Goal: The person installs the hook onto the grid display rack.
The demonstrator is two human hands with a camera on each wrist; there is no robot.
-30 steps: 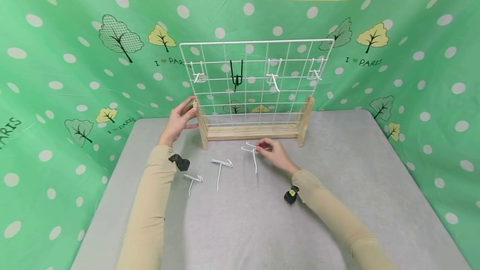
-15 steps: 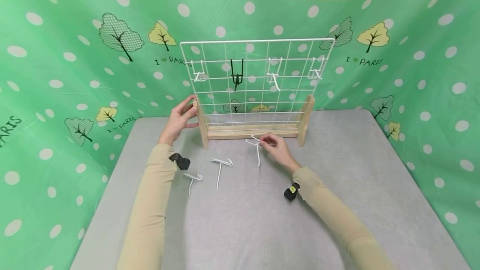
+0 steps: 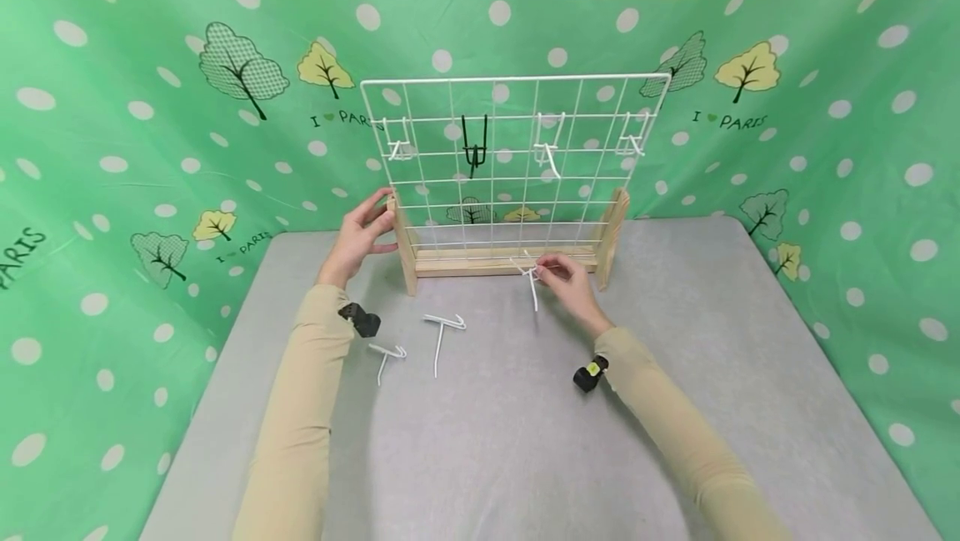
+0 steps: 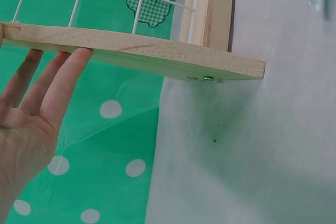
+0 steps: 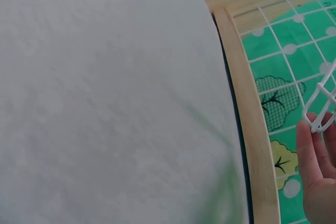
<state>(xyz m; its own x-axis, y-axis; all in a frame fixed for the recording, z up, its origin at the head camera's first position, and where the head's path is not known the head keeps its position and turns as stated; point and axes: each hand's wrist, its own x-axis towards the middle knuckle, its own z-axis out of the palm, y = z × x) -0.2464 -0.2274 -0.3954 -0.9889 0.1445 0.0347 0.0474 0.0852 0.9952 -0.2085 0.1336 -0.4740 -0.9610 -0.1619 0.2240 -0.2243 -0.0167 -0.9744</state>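
A white wire grid panel [image 3: 517,77] stands in a wooden base [image 3: 405,251]. My left hand [image 3: 356,245] rests against the outer side of the base's left upright. In the left wrist view its straight fingers [image 4: 65,85] press on the wood [image 4: 131,45]. My right hand [image 3: 570,284] pinches a white wire hook [image 3: 535,293] by its bar, in front of the lower grid. The right wrist view catches the hook [image 5: 319,100] at its right edge, above the fingertips. Two more white hooks, one longer [image 3: 438,349] and one shorter [image 3: 384,362], lie on the table.
Across the grid's upper part hang a black hook [image 3: 474,156] and several white ones, such as the hook [image 3: 551,159] right of centre. The grey table [image 3: 487,458] is ringed by a green dotted cloth [image 3: 825,149] behind and at both sides.
The right hand has carried its hook up and to the right, closer to the grid. The left hand keeps its place at the upright. The hooks on the table stay put.
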